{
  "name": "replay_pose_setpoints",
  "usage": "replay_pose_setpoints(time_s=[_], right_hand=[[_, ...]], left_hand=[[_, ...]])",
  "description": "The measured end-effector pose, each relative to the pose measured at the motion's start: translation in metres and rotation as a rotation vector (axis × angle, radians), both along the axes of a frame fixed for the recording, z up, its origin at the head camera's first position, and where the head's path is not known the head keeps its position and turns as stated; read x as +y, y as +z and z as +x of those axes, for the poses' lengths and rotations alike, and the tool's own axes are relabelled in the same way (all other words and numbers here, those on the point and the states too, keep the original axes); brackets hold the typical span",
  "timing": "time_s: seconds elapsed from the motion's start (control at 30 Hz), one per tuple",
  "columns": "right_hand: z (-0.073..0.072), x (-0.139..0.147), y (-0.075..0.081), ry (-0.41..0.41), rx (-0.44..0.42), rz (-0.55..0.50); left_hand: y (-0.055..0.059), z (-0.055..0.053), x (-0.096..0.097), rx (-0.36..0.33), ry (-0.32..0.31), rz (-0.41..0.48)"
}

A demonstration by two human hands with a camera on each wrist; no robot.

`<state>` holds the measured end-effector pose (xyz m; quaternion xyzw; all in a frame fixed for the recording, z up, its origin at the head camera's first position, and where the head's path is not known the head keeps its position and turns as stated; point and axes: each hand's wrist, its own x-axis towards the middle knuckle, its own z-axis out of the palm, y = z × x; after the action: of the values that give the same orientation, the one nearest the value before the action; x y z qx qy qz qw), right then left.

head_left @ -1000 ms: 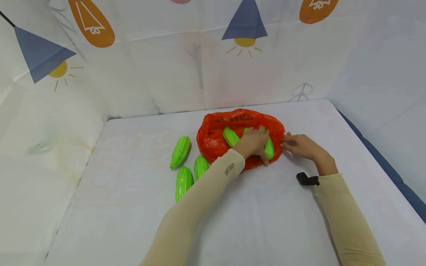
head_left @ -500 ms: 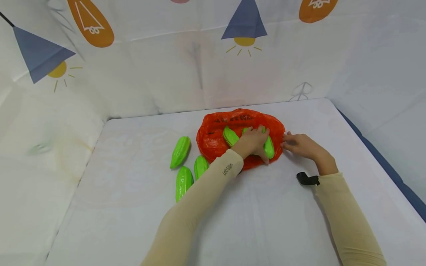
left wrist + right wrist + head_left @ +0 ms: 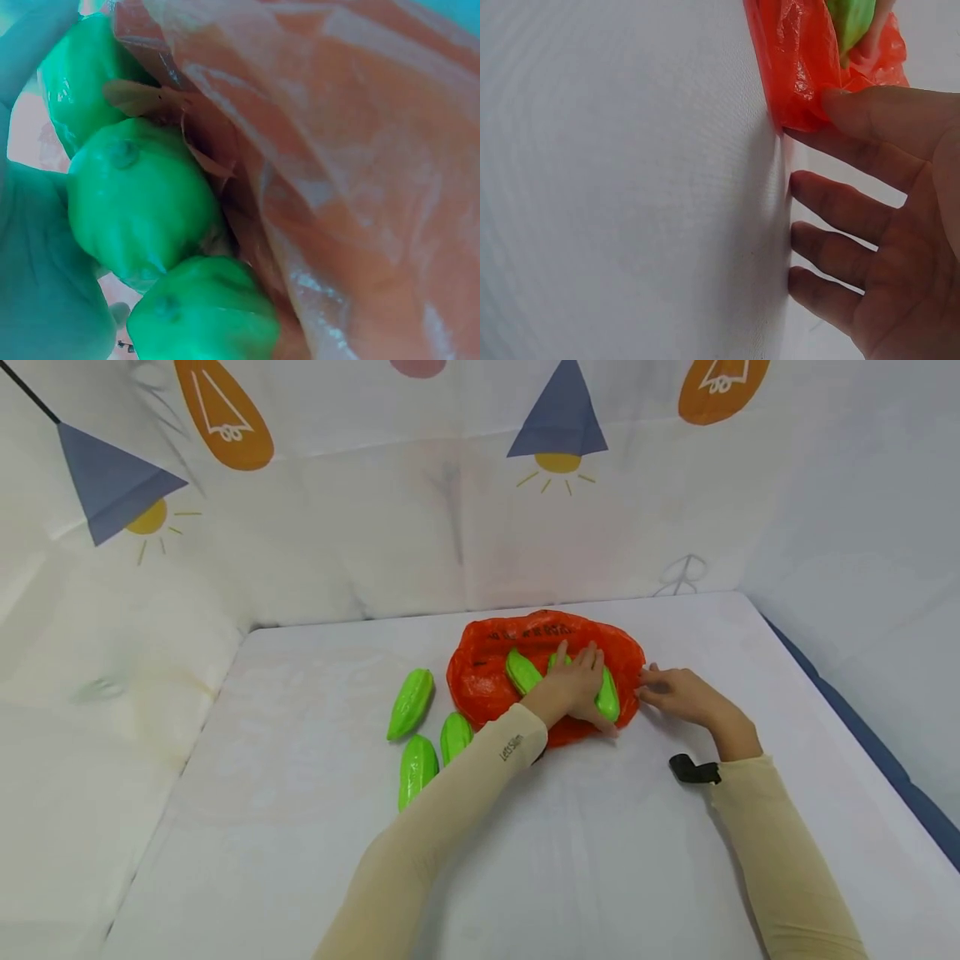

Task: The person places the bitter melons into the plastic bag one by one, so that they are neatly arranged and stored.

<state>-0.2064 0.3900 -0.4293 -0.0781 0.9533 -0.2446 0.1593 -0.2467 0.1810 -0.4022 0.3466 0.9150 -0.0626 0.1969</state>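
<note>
Red bag's toward the back of the worktop, with 3 green vegetables at its open mouth. The left hand is spread over them, fingers pretty straight, not wrapped round any; the right hand pinches the bag's edge between thumb and forefinger. I'd want that pinch firm so the thin plastic doesn't slide, and the left palm gentle on the pile. 3 loose vegetables lie left of the bag.
</note>
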Motion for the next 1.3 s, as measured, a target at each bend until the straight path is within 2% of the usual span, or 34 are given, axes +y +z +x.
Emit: replay_pose_setpoints(time_s=[0.17, 0.33, 0.47, 0.77, 0.93, 1.13, 1.3], right_hand=[[0.0, 0.0, -0.004, 0.003, 0.015, 0.001], [-0.001, 0.002, -0.006, 0.01, 0.045, 0.003], [-0.003, 0.003, -0.006, 0.019, 0.061, 0.008], [-0.002, 0.002, -0.005, 0.018, 0.032, 0.002], [0.0, 0.002, -0.006, 0.007, 0.033, 0.001], [0.0, 0.001, -0.006, 0.01, 0.031, -0.009], [-0.001, 0.001, -0.005, 0.011, 0.033, 0.0]], left_hand=[[-0.002, 0.002, -0.005, 0.014, -0.037, 0.041], [0.01, 0.004, -0.017, 0.033, -0.103, 0.085], [0.019, 0.006, -0.029, 0.032, -0.128, 0.105], [0.028, 0.013, -0.046, 0.087, -0.169, 0.126], [0.031, 0.018, -0.057, 0.104, -0.19, 0.167], [0.034, 0.027, -0.089, 0.134, -0.199, 0.221], [0.033, 0.037, -0.124, 0.156, -0.173, 0.253]])
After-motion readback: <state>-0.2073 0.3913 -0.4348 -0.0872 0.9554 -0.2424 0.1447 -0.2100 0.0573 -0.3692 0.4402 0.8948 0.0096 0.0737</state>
